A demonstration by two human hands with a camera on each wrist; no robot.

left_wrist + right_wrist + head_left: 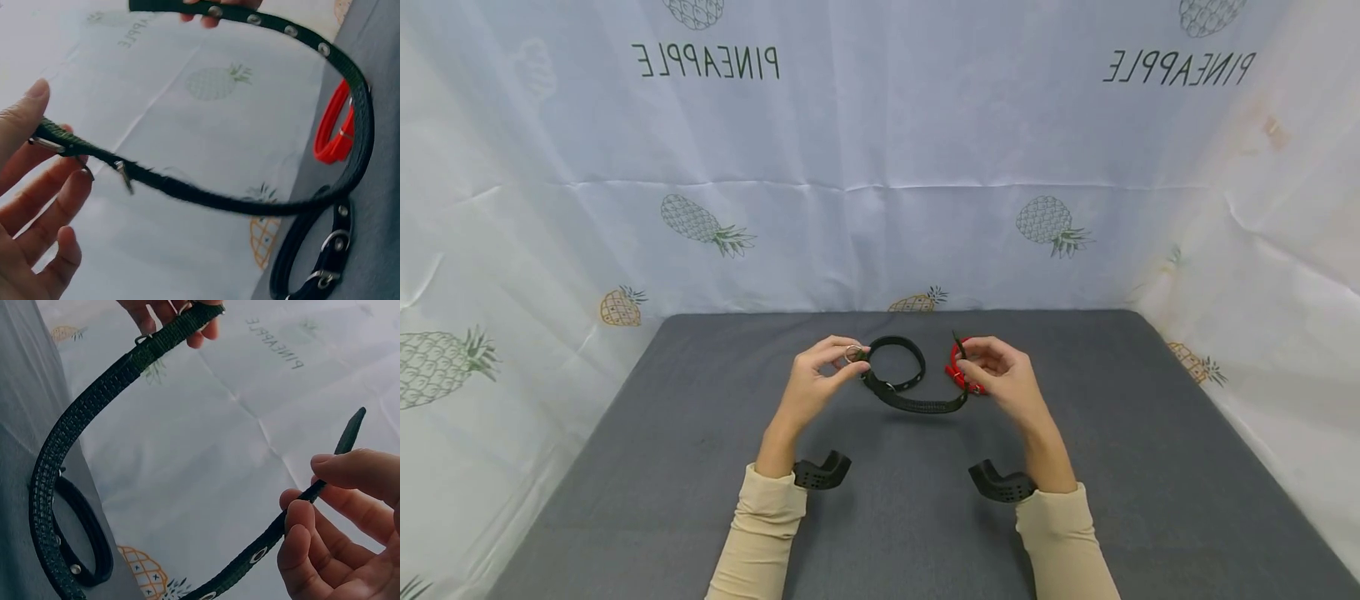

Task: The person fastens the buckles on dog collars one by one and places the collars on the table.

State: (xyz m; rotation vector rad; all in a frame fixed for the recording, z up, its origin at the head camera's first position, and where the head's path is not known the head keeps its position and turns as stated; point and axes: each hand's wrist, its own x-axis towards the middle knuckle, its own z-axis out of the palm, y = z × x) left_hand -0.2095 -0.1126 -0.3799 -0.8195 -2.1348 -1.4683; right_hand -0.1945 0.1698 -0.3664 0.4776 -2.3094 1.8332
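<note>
A dark green woven pet collar (pixel 922 406) hangs in a curve between the two hands. My left hand (pixel 815 377) pinches its buckle end between thumb and fingers; a metal buckle (pixel 47 145) and a D-ring (pixel 124 177) show there. My right hand (pixel 1009 377) pinches the pointed tip end, and metal-rimmed eyelets (pixel 259 554) run along the strap below those fingers. Behind the hanging curve, a black collar (pixel 922 364) forms a loop on the table. A red collar (pixel 336 150) lies beside the right hand, partly hidden by it in the head view.
The grey table (pixel 910 517) reaches back to a white curtain (pixel 880 250) printed with pineapples. Curtains also hang along both sides. A black wrist mount (pixel 823 471) is on the left wrist and another black mount (pixel 1002 483) on the right.
</note>
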